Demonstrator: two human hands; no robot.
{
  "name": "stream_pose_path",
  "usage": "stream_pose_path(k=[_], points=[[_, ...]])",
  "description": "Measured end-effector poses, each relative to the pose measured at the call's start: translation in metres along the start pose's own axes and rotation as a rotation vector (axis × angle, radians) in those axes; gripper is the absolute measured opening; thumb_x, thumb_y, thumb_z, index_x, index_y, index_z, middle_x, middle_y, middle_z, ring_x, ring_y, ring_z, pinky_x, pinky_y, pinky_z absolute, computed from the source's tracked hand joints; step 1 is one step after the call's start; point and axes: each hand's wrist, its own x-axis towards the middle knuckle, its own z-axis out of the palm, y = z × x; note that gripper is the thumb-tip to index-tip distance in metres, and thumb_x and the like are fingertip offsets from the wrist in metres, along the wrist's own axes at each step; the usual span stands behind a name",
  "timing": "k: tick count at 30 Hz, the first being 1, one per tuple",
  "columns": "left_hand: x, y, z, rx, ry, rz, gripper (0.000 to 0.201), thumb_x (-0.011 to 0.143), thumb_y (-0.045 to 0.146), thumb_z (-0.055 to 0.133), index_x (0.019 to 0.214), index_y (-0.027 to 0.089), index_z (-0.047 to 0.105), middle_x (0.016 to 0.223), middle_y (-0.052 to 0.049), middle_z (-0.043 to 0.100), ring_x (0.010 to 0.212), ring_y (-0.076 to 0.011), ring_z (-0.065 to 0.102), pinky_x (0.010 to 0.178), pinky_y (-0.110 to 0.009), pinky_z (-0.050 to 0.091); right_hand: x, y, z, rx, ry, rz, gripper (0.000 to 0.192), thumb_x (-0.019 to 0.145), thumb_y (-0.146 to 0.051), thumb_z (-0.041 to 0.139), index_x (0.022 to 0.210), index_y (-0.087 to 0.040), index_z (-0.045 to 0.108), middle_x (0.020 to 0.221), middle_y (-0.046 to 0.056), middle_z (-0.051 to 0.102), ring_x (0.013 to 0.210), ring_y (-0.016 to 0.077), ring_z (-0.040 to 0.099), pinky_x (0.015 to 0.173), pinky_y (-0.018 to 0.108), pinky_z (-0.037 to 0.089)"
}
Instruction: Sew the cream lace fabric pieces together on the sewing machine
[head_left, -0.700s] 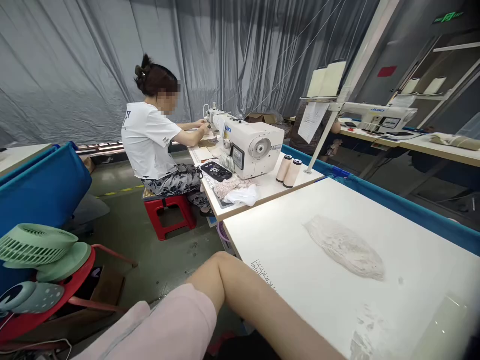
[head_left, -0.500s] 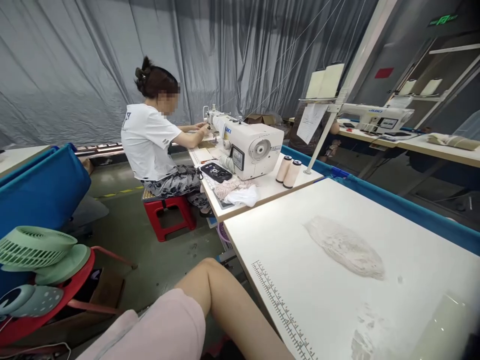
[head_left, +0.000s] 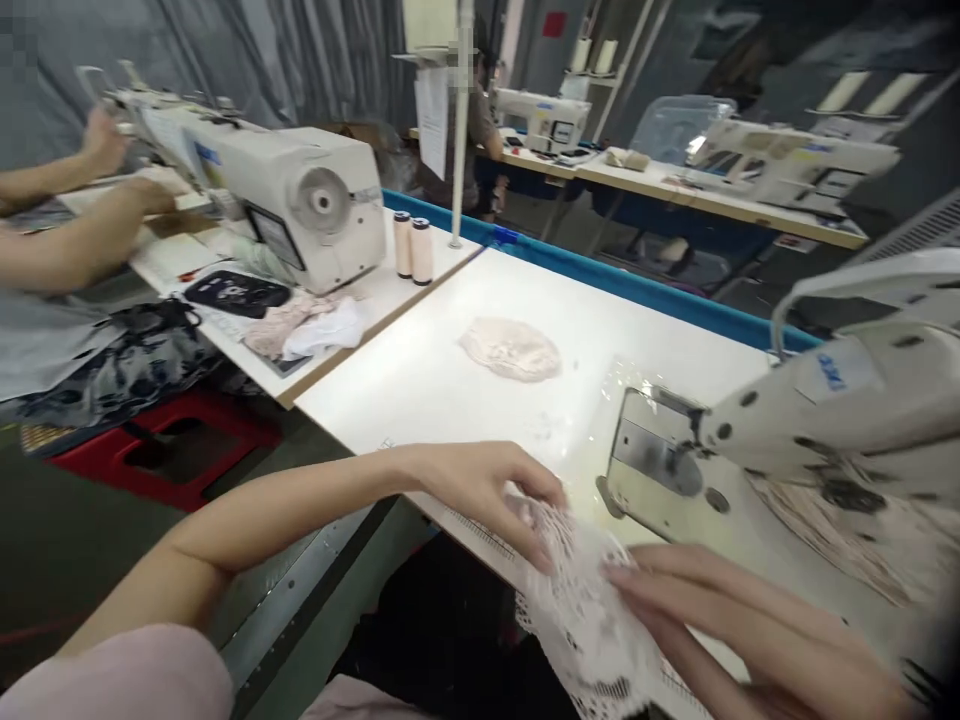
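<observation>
Lace held in two hands at the front edge of a sewing bench

The left hand (head_left: 484, 488) pinches the upper end of the white lace (head_left: 585, 610) between thumb and fingers. The right hand (head_left: 750, 610), blurred, has its fingers extended and fingertips at the lace's right side; whether they grip it cannot be told. The lace lies at the front edge of the bench (head_left: 405, 390), its lower part hanging above the lap. To the right stands a sewing machine (head_left: 832, 400), its metal plate (head_left: 652, 455) beyond the lace. A flat, oval pale fabric piece (head_left: 511, 348) rests farther back. On the adjoining bench, two thread spools (head_left: 421, 252) stand upright beside a second machine (head_left: 330, 200); a co-worker's forearm (head_left: 82, 240) reaches alongside it.
</observation>
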Motion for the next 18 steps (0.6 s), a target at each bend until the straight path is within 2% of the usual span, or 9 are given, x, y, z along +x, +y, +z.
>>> stream_pose_path(k=[2, 4, 7, 9, 11, 15, 18], points=[[-0.013, -0.008, -0.008, -0.136, 0.049, -0.121, 0.021, 0.079, 0.036, 0.075, 0.09, 0.018, 0.07, 0.092, -0.005, 0.069, 0.089, -0.0186, 0.064, 0.079, -0.028, 0.049, 0.012, -0.001, 0.002, 0.065, 0.033, 0.029, 0.035, 0.091, -0.015, 0.059, 0.118, -0.037, 0.065, 0.102, 0.002, 0.069, 0.09, 0.0177, 0.068, 0.072, 0.024, 0.061], [-0.025, -0.014, -0.015, -0.253, 0.158, -0.187, 0.018, 0.08, 0.034, 0.075, 0.086, 0.017, 0.069, 0.089, -0.004, 0.068, 0.084, -0.0168, 0.063, 0.076, -0.027, 0.05, 0.023, 0.002, 0.006, 0.165, 0.06, 0.076, 0.037, 0.091, -0.012, 0.06, 0.118, -0.037, 0.065, 0.101, 0.0, 0.07, 0.093, 0.0166, 0.067, 0.074, 0.024, 0.06], [-0.034, -0.018, -0.028, -0.339, 0.467, -0.207, 0.021, 0.084, 0.038, 0.07, 0.08, 0.018, 0.066, 0.082, -0.001, 0.065, 0.074, -0.0118, 0.06, 0.07, -0.024, 0.048, 0.037, 0.013, 0.017, 0.281, 0.092, 0.189, 0.035, 0.091, -0.015, 0.063, 0.118, -0.037, 0.067, 0.101, -0.001, 0.069, 0.085, 0.015, 0.065, 0.07, 0.026, 0.058], [-0.032, -0.019, -0.041, -0.277, 0.69, -0.193, 0.025, 0.084, 0.043, 0.069, 0.08, 0.018, 0.067, 0.08, -0.001, 0.063, 0.07, -0.0105, 0.057, 0.066, -0.022, 0.046, 0.046, 0.024, 0.028, 0.335, 0.129, 0.279, 0.03, 0.091, -0.019, 0.065, 0.116, -0.034, 0.068, 0.104, 0.0, 0.068, 0.072, 0.0125, 0.062, 0.064, 0.026, 0.057], [-0.025, -0.019, -0.057, -0.166, 0.841, -0.174, 0.027, 0.081, 0.045, 0.07, 0.081, 0.018, 0.068, 0.079, -0.002, 0.063, 0.069, -0.0109, 0.055, 0.062, -0.022, 0.044, 0.057, 0.037, 0.04, 0.407, 0.165, 0.36, 0.028, 0.089, -0.023, 0.066, 0.116, -0.03, 0.068, 0.111, 0.002, 0.066, 0.066, 0.0107, 0.06, 0.066, 0.028, 0.057], [-0.001, -0.024, -0.096, 0.018, 1.009, -0.174, 0.031, 0.08, 0.048, 0.069, 0.078, 0.017, 0.067, 0.071, -0.001, 0.06, 0.06, -0.0107, 0.05, 0.053, -0.022, 0.037, 0.084, 0.066, 0.06, 0.521, 0.198, 0.451, 0.034, 0.086, -0.028, 0.067, 0.119, -0.025, 0.066, 0.126, 0.006, 0.06, 0.073, 0.0136, 0.066, 0.077, 0.034, 0.059], [0.017, -0.027, -0.125, 0.188, 1.087, -0.176, 0.03, 0.081, 0.045, 0.064, 0.076, 0.016, 0.066, 0.065, -0.001, 0.056, 0.055, -0.0106, 0.045, 0.05, -0.023, 0.032, 0.108, 0.089, 0.066, 0.507, 0.223, 0.48, 0.039, 0.082, -0.026, 0.067, 0.121, -0.02, 0.065, 0.119, 0.008, 0.064, 0.074, 0.0167, 0.068, 0.079, 0.036, 0.058]])
